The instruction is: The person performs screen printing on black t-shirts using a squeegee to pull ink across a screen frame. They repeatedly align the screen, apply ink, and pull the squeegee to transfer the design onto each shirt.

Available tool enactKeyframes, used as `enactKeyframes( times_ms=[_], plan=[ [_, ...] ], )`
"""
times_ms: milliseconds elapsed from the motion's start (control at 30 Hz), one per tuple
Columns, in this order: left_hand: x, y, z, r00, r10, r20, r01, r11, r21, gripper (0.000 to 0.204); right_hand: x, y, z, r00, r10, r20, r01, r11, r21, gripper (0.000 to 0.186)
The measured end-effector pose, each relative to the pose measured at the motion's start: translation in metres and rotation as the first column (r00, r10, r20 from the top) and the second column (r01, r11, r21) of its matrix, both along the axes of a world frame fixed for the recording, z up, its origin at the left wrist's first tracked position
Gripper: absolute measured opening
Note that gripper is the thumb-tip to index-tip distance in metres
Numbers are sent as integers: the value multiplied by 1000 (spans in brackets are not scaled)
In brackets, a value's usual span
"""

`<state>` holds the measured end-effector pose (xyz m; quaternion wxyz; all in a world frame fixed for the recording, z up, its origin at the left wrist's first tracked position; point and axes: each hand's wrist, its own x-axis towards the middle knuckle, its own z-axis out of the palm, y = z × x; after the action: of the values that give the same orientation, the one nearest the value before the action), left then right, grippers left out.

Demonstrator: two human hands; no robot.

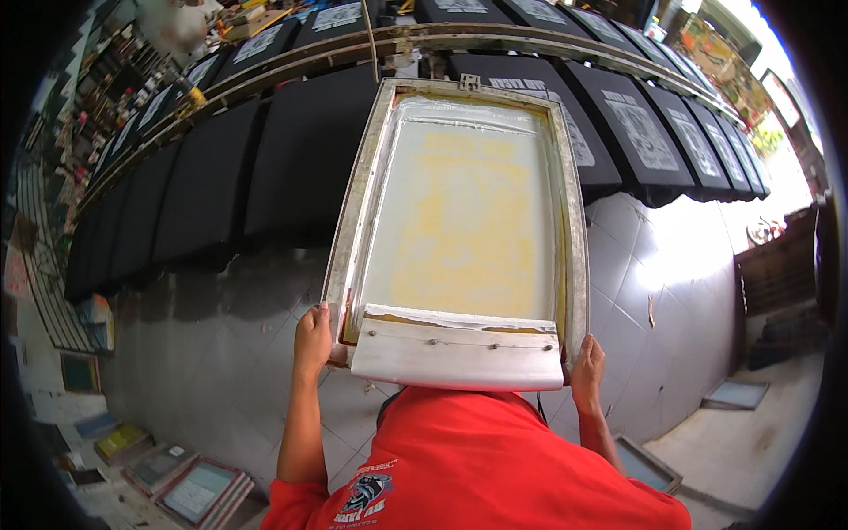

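Both my hands hold a screen printing frame [575, 212] by its near corners. My left hand [313, 340] is closed round the left side, and my right hand [587, 367] grips the right side. Pale mesh [459, 212] with a yellowish design area fills the frame, with white ink smeared along its edges. Across the near end rests a wide metal squeegee [457, 353], touched by neither hand. At the frame's far edge, a small metal bracket [469, 82] lies close to the rail. The frame hides part of the black shirts beyond it.
Black shirts on boards line the long metal rail [291, 57]. Those to the right, such as this printed shirt [640, 132], bear white prints; the near-left ones, like this plain shirt [305, 150], are bare. Other screens [199, 490] lie on the floor at lower left.
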<state>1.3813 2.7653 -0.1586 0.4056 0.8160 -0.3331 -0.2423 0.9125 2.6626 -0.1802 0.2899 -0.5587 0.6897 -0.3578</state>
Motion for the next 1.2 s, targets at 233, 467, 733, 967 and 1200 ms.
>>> enactKeyframes(
  times_ms=[233, 467, 733, 967, 1200],
  plan=[
    [24, -7, -33, 993, -119, 17, 119, 993, -6, 53, 13, 59, -4, 992, -117, 54, 118, 993, -26, 45],
    [26, -2, -31, 985, -174, 12, 174, 985, 14, 53, 15, 88, -11, 982, -191, -5, 191, 981, -40, 44],
    [67, 20, -28, 972, -234, 5, 234, 972, -19, 52, 46, 138, -17, 976, -214, 46, 217, 973, -80, 50],
    [174, 87, -35, 956, -289, 40, 291, 956, -34, 52, 163, 231, -12, 952, -303, 33, 304, 952, -28, 49],
    [280, 166, -42, 986, -167, 6, 167, 985, -39, 53, 264, 252, 17, 973, -221, 71, 220, 975, 17, 48]
  ],
)
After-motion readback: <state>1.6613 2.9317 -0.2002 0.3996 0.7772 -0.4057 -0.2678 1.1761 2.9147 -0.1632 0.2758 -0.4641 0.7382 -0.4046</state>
